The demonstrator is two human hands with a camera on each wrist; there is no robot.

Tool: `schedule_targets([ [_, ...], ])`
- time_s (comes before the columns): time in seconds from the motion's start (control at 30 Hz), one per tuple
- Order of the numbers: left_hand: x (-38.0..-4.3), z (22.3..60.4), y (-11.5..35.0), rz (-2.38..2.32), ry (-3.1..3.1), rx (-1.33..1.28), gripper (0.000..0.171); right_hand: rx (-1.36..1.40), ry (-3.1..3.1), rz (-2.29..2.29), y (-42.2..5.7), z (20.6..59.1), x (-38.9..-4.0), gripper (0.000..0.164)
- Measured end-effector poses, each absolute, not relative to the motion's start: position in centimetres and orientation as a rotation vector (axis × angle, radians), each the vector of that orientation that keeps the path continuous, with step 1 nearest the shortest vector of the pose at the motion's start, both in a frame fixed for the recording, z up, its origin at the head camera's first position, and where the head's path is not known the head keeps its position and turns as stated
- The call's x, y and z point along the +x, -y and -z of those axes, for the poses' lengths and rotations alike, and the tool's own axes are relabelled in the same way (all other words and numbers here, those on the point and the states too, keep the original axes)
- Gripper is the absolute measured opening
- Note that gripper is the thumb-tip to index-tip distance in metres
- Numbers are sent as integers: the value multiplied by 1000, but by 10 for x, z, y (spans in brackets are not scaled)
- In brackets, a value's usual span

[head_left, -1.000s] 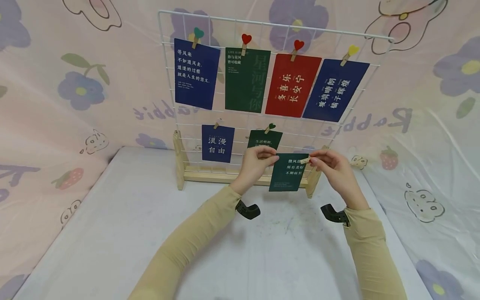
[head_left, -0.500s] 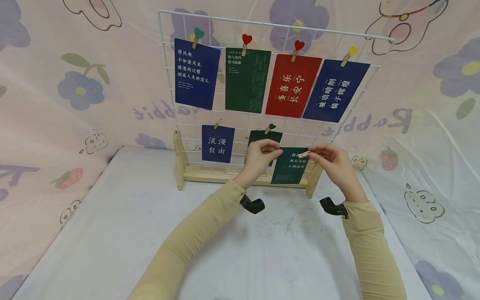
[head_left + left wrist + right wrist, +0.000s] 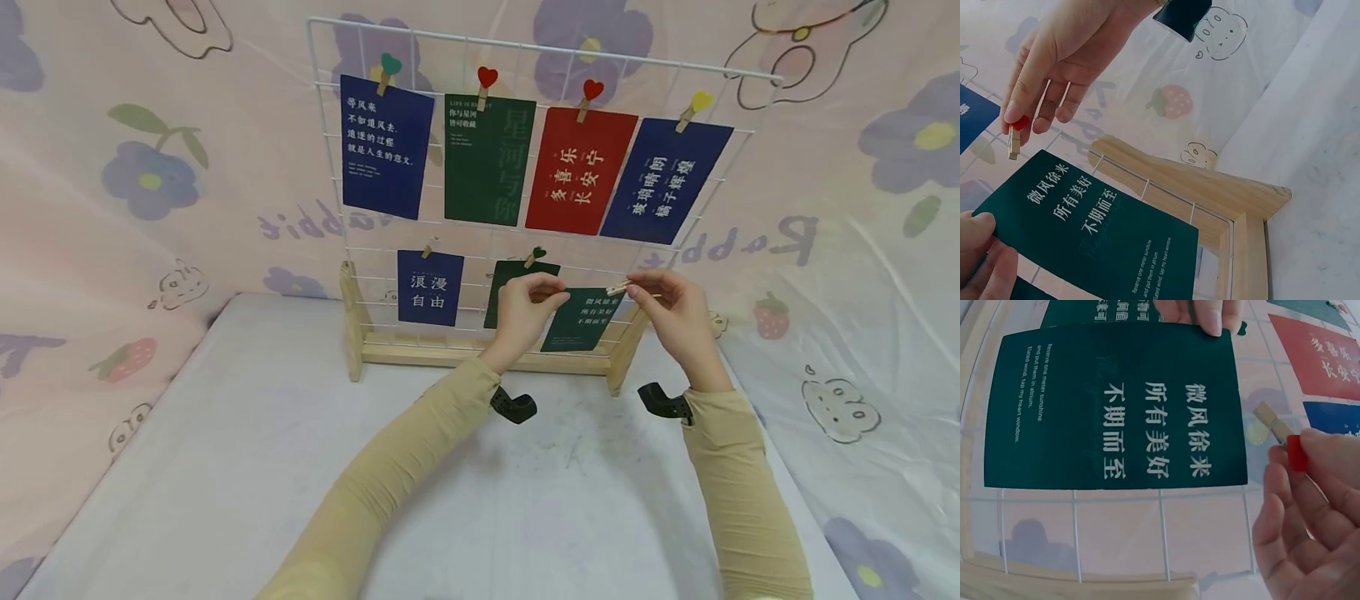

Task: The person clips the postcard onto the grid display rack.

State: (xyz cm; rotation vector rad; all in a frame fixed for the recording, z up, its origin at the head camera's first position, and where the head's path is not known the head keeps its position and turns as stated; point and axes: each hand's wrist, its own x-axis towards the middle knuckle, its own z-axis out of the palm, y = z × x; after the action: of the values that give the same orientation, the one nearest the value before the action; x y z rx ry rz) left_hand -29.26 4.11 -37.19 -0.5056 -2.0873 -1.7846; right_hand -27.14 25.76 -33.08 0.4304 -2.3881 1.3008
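Observation:
My left hand pinches the upper left corner of a dark green card with white Chinese lettering. The card is held up in front of the lower right part of the white wire grid rack. Between thumb and fingers of my right hand is a small wooden clothespin with a red heart, its tip pointing at the card's top edge and apart from it in both wrist views. Behind my left hand another green card hangs from a clip with a green heart, partly hidden.
Several clipped cards hang along the upper row, among them a red card and a blue card. A small blue card hangs lower left. Wooden feet carry the rack on the white table; patterned cloth surrounds it.
Both hands have moved up and toward the rack, carrying the green card and the clothespin. The card's lower edge now tilts back, and the head view has shifted slightly.

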Motion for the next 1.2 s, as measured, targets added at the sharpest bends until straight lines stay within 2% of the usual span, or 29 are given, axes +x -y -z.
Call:
schedule_targets([
  [0.63,-304,359,-51,1743,2066,-484,12,335,2258,-1167,-250,329,-291,21],
  [1.2,-310,359,-55,1680,2069,-449,12,419,2130,-1101,-247,335,-303,13],
])
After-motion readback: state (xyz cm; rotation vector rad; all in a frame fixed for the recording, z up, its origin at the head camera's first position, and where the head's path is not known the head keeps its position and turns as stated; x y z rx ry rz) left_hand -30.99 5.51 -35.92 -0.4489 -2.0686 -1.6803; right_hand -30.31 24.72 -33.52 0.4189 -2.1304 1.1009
